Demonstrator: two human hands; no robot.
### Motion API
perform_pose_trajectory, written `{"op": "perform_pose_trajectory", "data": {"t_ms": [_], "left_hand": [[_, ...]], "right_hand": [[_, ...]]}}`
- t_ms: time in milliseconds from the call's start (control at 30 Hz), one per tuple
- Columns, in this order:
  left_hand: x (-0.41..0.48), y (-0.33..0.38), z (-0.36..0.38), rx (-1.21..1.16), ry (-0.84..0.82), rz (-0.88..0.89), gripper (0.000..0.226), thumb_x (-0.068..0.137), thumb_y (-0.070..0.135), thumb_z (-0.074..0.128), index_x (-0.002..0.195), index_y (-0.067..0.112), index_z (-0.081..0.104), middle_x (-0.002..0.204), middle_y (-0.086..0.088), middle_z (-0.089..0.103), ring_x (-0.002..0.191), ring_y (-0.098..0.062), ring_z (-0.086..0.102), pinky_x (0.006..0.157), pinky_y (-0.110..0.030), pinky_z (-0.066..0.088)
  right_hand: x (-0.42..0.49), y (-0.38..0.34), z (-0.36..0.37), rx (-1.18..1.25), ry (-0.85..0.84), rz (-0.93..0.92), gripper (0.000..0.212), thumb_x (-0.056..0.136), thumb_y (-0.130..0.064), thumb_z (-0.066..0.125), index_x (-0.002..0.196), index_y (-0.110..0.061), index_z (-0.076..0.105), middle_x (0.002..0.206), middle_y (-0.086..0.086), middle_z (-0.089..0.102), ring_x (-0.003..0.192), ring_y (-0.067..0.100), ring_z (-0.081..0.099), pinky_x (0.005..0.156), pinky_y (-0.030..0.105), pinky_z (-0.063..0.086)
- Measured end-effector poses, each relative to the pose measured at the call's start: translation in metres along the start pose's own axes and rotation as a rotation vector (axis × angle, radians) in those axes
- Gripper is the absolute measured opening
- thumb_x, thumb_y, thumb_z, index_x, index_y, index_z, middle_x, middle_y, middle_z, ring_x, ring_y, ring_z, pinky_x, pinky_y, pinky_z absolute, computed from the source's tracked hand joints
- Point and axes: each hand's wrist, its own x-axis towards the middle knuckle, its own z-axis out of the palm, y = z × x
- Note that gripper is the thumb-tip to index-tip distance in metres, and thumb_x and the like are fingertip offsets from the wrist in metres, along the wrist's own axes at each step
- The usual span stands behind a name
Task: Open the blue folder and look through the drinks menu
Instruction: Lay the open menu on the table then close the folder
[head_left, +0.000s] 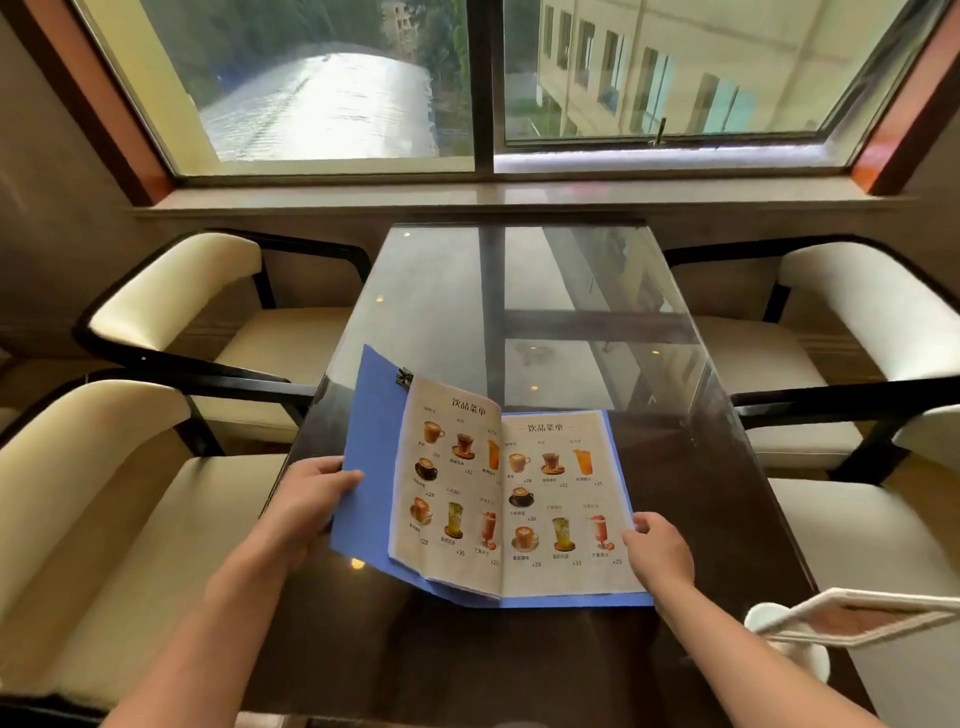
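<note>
The blue folder (363, 467) lies open on the glass-topped table (519, 312) in front of me. Its left cover is lifted off the table, and my left hand (306, 499) grips that cover's outer edge. Two drinks menu pages (550, 499) show pictures of coffees and iced drinks with prices. The left page (447, 483) stands raised with the cover, under a metal clip (404, 376) at the top. The right page lies flat. My right hand (657, 545) rests on the right page's outer edge, fingers pinching it.
Cream armchairs with dark frames stand on both sides: two on the left (171, 322), two on the right (857, 322). A white diamond-shaped object (852, 618) sits at the near right table edge. A window sill (493, 197) runs behind the table's far end.
</note>
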Motion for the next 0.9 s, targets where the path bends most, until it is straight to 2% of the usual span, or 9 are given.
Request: {"op": "perform_pose_trajectory", "data": {"t_ms": [100, 267, 400, 500, 567, 633, 700, 767, 900], "left_hand": [[-0.016, 0.017, 0.021, -0.092, -0.070, 0.062, 0.012, 0.096, 0.024, 0.063, 0.098, 0.024, 0.074, 0.084, 0.001, 0.080, 0.076, -0.019, 0.077, 0.059, -0.033, 0.059], [-0.037, 0.031, 0.071, -0.130, -0.163, 0.161, 0.016, 0.094, 0.023, 0.064, 0.107, 0.030, 0.072, 0.090, 0.007, 0.080, 0.085, -0.016, 0.076, 0.064, -0.030, 0.059], [-0.047, 0.030, 0.111, -0.079, -0.210, 0.240, 0.037, 0.093, 0.030, 0.065, 0.130, 0.027, 0.063, 0.100, 0.006, 0.079, 0.089, -0.009, 0.076, 0.067, -0.026, 0.062], [-0.055, 0.026, 0.142, -0.019, -0.231, 0.261, 0.058, 0.091, 0.041, 0.066, 0.145, 0.027, 0.048, 0.126, -0.002, 0.066, 0.106, -0.018, 0.071, 0.083, -0.042, 0.063], [-0.059, 0.023, 0.163, 0.055, -0.217, 0.277, 0.064, 0.091, 0.046, 0.064, 0.149, 0.029, 0.042, 0.138, -0.001, 0.053, 0.121, -0.020, 0.061, 0.096, -0.049, 0.056], [-0.060, 0.018, 0.180, 0.170, -0.182, 0.323, 0.066, 0.091, 0.050, 0.063, 0.149, 0.028, 0.041, 0.139, 0.003, 0.047, 0.126, -0.016, 0.053, 0.104, -0.043, 0.050], [-0.060, 0.013, 0.195, 0.274, -0.168, 0.359, 0.067, 0.090, 0.051, 0.064, 0.148, 0.028, 0.042, 0.140, 0.002, 0.046, 0.124, -0.013, 0.048, 0.104, -0.032, 0.043], [-0.060, 0.006, 0.208, 0.394, -0.189, 0.359, 0.068, 0.089, 0.052, 0.064, 0.148, 0.029, 0.041, 0.144, 0.001, 0.044, 0.130, -0.017, 0.046, 0.106, -0.035, 0.040], [-0.056, -0.010, 0.231, 0.622, -0.252, 0.335, 0.065, 0.090, 0.050, 0.059, 0.149, 0.028, 0.040, 0.147, -0.002, 0.042, 0.134, -0.022, 0.044, 0.110, -0.042, 0.040]], "right_hand": [[-0.003, 0.001, 0.000, 0.036, -0.005, 0.009, 0.029, 0.098, -0.030, 0.056, 0.124, -0.021, 0.059, 0.112, 0.000, 0.066, 0.087, 0.012, 0.066, 0.058, 0.024, 0.053], [-0.010, 0.002, -0.002, 0.067, -0.036, -0.005, 0.032, 0.100, -0.029, 0.053, 0.130, -0.019, 0.061, 0.108, -0.004, 0.064, 0.083, 0.007, 0.060, 0.058, 0.022, 0.050], [-0.013, 0.001, -0.006, 0.148, -0.070, -0.010, 0.027, 0.102, -0.035, 0.048, 0.108, -0.019, 0.069, 0.096, -0.005, 0.070, 0.083, 0.010, 0.068, 0.062, 0.025, 0.056], [-0.015, 0.000, -0.011, 0.200, -0.083, -0.001, 0.032, 0.102, -0.040, 0.046, 0.091, -0.021, 0.069, 0.089, -0.001, 0.074, 0.079, 0.013, 0.071, 0.066, 0.030, 0.057], [-0.015, 0.002, -0.014, 0.260, -0.082, 0.016, 0.038, 0.101, -0.042, 0.046, 0.086, -0.017, 0.070, 0.084, 0.002, 0.074, 0.077, 0.016, 0.073, 0.066, 0.032, 0.057], [-0.015, 0.002, -0.016, 0.405, -0.083, 0.085, 0.040, 0.102, -0.043, 0.046, 0.084, -0.015, 0.068, 0.081, 0.003, 0.074, 0.075, 0.017, 0.073, 0.066, 0.033, 0.057], [-0.016, 0.001, -0.020, 0.577, -0.109, 0.168, 0.034, 0.103, -0.043, 0.045, 0.093, -0.018, 0.065, 0.091, 0.002, 0.071, 0.085, 0.020, 0.071, 0.072, 0.035, 0.058], [-0.017, 0.001, -0.022, 0.674, -0.154, 0.213, 0.037, 0.103, -0.046, 0.042, 0.105, -0.016, 0.065, 0.104, 0.004, 0.069, 0.097, 0.024, 0.067, 0.084, 0.041, 0.056], [-0.022, 0.002, -0.024, 0.872, -0.306, 0.259, 0.049, 0.102, -0.054, 0.041, 0.109, -0.013, 0.067, 0.110, 0.012, 0.073, 0.101, 0.031, 0.068, 0.085, 0.045, 0.056]]}}
